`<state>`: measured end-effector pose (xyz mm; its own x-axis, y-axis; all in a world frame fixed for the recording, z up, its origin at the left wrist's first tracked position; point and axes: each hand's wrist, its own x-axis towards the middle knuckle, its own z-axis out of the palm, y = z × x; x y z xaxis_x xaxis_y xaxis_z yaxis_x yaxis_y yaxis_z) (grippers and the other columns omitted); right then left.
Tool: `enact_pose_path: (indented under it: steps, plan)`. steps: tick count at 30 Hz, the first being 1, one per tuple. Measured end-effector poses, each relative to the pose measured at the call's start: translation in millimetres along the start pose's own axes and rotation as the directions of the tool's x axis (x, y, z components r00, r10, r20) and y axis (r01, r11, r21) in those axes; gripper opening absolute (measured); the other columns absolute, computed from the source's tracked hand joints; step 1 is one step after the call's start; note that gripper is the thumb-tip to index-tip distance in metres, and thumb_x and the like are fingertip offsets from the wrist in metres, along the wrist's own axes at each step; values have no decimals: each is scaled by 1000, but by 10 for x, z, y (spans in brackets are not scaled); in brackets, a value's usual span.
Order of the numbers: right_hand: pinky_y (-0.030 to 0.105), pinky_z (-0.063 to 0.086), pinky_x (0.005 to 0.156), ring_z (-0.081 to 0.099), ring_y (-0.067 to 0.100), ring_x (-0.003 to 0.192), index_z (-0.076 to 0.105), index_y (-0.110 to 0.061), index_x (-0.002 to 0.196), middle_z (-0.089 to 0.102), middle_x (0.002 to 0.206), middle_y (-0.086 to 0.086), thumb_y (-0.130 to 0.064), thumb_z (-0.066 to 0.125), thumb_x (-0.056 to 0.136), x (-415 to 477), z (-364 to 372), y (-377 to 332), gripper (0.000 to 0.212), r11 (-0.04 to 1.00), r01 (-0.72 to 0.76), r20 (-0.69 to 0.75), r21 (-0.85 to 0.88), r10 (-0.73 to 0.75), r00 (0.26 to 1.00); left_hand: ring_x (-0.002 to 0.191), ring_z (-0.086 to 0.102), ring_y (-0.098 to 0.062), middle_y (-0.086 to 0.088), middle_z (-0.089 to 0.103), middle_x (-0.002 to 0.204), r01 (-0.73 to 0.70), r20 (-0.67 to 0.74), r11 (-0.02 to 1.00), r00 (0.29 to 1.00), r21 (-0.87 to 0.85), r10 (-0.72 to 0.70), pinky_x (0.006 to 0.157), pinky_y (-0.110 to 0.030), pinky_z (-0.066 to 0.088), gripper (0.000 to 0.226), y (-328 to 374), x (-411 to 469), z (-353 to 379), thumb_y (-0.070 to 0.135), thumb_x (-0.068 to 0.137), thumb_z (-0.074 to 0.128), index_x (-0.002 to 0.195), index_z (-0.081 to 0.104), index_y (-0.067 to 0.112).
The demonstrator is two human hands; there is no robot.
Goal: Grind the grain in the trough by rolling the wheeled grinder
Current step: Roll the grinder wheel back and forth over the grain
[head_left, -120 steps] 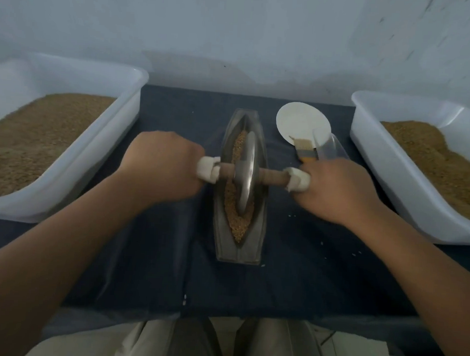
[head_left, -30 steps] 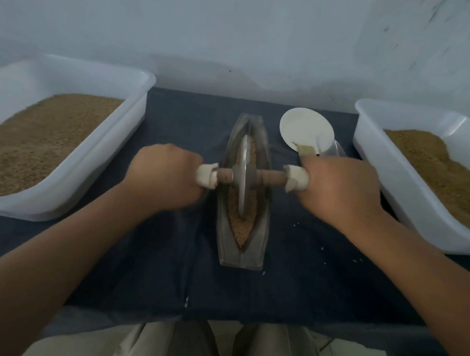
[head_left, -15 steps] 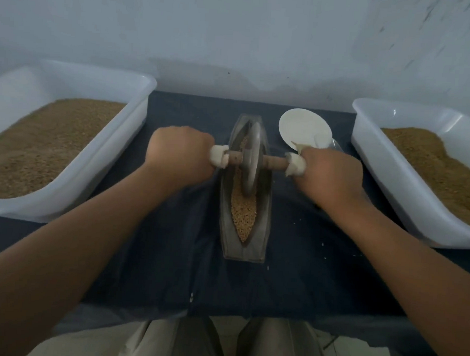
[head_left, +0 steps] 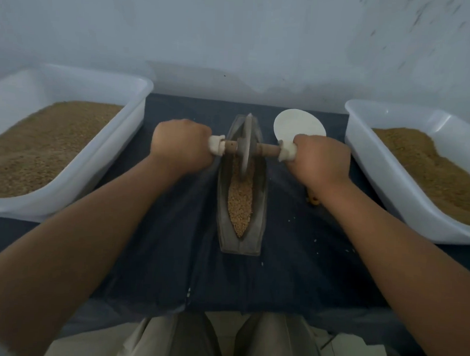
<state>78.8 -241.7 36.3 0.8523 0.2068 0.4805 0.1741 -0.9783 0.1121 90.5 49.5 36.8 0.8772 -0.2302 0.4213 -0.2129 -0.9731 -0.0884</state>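
Observation:
A narrow boat-shaped grey trough lies lengthwise on the dark cloth in the middle, with brown grain in its groove. The wheeled grinder, a grey metal disc on a wooden axle with white end caps, stands upright in the far part of the trough. My left hand grips the left handle and my right hand grips the right handle. The handle ends are hidden inside my fists.
A white tub of brown grain stands at the left, and a second white tub of grain at the right. A round white lid lies behind my right hand. Something small and orange shows under my right wrist. A pale wall rises behind.
The grinder has rolled away from me, from the middle of the trough to its far end, and both hands moved forward with it. More grain now shows in the near half.

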Motion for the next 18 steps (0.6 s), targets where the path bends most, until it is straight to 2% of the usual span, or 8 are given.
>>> enact_pose_path:
  steps: [3, 6, 8, 11, 13, 15, 18]
  plan:
    - [28, 31, 51, 55, 30, 59, 59, -21, 76, 57, 65, -1, -58, 63, 93, -166, -119, -21, 41, 999, 20, 5, -39, -20, 1000, 49, 44, -23, 10, 38, 56, -3, -78, 1000, 997, -1, 3, 53, -24, 24, 44, 8, -329, -24, 45, 88, 65, 61, 36, 26]
    - [21, 23, 47, 44, 22, 49, 59, -26, 74, 37, 55, -10, -58, 70, 85, -481, -300, -3, 35, 994, 95, 2, -52, -95, 995, 42, 37, -22, 10, 34, 54, -63, -138, 997, 989, -39, 57, 53, -21, 19, 48, -26, -719, -61, 37, 77, 79, 62, 34, 28]
    - [22, 29, 45, 43, 19, 46, 59, -28, 76, 29, 55, -13, -60, 69, 85, -582, -363, 23, 35, 991, 135, 18, -5, -135, 991, 41, 37, -23, 10, 35, 54, -76, -121, 997, 990, -21, 73, 53, -21, 18, 49, -60, -827, -78, 38, 76, 81, 62, 35, 28]
    - [28, 42, 48, 53, 22, 52, 61, -26, 79, 45, 59, -9, -65, 60, 90, -517, -261, 15, 41, 996, 86, 22, 2, -86, 996, 42, 37, -22, 11, 31, 54, -43, -112, 999, 993, 29, 46, 53, -21, 20, 48, -31, -687, -48, 43, 79, 78, 63, 36, 29]
    - [31, 44, 52, 57, 27, 59, 62, -24, 79, 57, 63, -4, -65, 58, 92, -343, -144, 14, 44, 999, 46, -9, 12, -46, 999, 46, 46, -24, 10, 37, 56, -16, -90, 998, 996, 69, 22, 53, -24, 26, 43, -8, -446, 14, 50, 86, 69, 63, 40, 28]
    - [32, 40, 54, 59, 32, 62, 58, -20, 78, 58, 67, 1, -60, 60, 93, -125, -34, 21, 43, 1000, 23, -17, 21, -22, 1000, 56, 57, -29, 7, 45, 60, 14, -50, 999, 999, 49, -11, 57, -28, 34, 41, 4, -163, 47, 53, 91, 59, 65, 44, 25]
    - [31, 37, 54, 59, 31, 61, 51, -21, 75, 50, 64, -2, -60, 56, 96, 106, -18, 6, 44, 1000, -4, 30, 16, 4, 1000, 61, 55, -28, 6, 46, 62, 33, 17, 999, 999, 32, -34, 60, -32, 38, 39, 24, 63, -26, 50, 91, 57, 64, 45, 24]
